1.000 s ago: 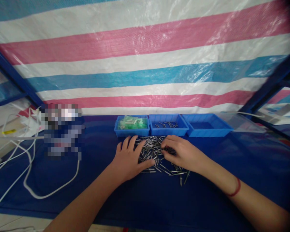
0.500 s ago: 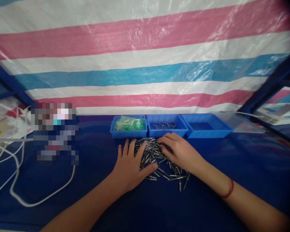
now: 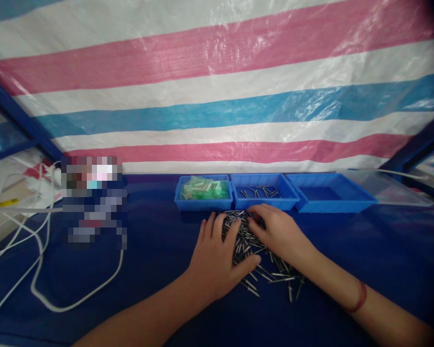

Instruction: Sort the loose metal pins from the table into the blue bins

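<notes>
Loose metal blind rivets (image 3: 248,241) lie in a heap on the dark blue tabletop. Fingers spread, my left hand (image 3: 217,262) is open over the heap's left side, its thumb reaching across the front rivets. My right hand (image 3: 280,229) bends over the heap's back right part. Its thumb and fingertips come close together in a pinch, and whatever is between them is too small to make out. Just behind the hands stands a blue bin (image 3: 265,202) with several rivets scattered on its floor.
To its left, another blue bin (image 3: 203,205) holds green-tinted clear bags and pale pieces. A third blue bin (image 3: 336,206) stands on the right, beside a clear plastic sheet (image 3: 394,190). White cables (image 3: 39,270) and a blurred-out item lie left. Striped sheeting (image 3: 217,115) hangs behind.
The whole view has shifted, so bins and heap appear farther right. My left hand has pressed slightly inward against the heap; my right hand keeps its curled pose at the back.
</notes>
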Action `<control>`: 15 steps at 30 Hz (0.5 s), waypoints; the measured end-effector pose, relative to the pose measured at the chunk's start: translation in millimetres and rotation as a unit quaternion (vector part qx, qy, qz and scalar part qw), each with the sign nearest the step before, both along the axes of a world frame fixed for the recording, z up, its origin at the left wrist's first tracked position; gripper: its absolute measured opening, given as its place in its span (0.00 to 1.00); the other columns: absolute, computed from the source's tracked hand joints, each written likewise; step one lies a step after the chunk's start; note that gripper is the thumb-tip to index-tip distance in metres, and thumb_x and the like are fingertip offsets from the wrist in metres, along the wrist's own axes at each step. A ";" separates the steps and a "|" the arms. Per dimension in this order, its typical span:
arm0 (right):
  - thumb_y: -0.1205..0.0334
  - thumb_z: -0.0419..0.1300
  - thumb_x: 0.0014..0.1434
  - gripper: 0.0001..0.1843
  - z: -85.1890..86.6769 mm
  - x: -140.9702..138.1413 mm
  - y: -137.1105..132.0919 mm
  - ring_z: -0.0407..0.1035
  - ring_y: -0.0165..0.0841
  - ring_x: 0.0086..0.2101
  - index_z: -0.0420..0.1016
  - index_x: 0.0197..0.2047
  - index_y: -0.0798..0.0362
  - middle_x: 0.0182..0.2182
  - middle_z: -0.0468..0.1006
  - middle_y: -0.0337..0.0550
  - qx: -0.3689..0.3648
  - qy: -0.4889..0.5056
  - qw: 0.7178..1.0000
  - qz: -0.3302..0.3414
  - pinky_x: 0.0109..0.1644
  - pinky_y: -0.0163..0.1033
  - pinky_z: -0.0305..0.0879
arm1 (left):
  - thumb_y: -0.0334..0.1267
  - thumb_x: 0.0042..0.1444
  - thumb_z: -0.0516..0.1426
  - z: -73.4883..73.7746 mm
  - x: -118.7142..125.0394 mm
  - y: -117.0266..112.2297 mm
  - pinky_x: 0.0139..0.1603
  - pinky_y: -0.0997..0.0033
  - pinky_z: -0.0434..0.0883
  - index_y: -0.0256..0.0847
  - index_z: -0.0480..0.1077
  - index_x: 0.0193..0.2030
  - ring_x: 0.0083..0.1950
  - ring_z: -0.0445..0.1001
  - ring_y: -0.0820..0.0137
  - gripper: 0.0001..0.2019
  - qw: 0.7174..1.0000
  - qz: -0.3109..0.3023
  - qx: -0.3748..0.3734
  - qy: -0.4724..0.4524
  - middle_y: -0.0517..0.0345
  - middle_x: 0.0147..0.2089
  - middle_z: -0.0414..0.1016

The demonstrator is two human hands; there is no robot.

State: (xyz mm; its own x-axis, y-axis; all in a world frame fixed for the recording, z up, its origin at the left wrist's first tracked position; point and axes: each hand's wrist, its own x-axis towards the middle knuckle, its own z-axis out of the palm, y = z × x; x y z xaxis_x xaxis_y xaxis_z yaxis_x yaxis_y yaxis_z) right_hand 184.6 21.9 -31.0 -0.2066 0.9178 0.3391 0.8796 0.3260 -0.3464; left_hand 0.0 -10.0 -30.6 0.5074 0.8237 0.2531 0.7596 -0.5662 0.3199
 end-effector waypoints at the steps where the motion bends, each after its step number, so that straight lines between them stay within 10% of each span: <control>1: 0.64 0.53 0.59 0.10 -0.5 0.2 0.5 0.70 0.36 0.34 0.74 0.41 0.53 0.32 0.75 0.44 -0.006 0.002 1.000 -0.002 0.38 0.40 0.64 | 0.61 0.55 0.49 0.2 0.2 0.3 0.62 0.36 0.51 0.42 0.56 0.64 0.67 0.48 0.44 0.34 1.000 -0.008 0.000 -0.002 0.42 0.65 0.53; 15: 0.68 0.50 0.60 0.10 -1.9 2.4 -0.4 0.69 0.38 0.38 0.73 0.36 0.53 0.35 0.75 0.46 0.028 0.014 0.998 0.058 0.46 0.43 0.64 | 0.62 0.54 0.50 5.3 2.0 -0.4 0.64 0.38 0.49 0.42 0.55 0.64 0.67 0.48 0.47 0.36 1.000 -0.018 -0.018 -0.001 0.43 0.65 0.53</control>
State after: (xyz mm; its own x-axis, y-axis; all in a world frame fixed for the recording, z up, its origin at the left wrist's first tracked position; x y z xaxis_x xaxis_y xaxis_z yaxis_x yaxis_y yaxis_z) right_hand 187.0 21.5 -32.9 -0.3001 0.8681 0.3953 0.8254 0.4440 -0.3486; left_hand 2.0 -10.4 -25.3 0.5368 0.8133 0.2245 0.7378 -0.5816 0.3425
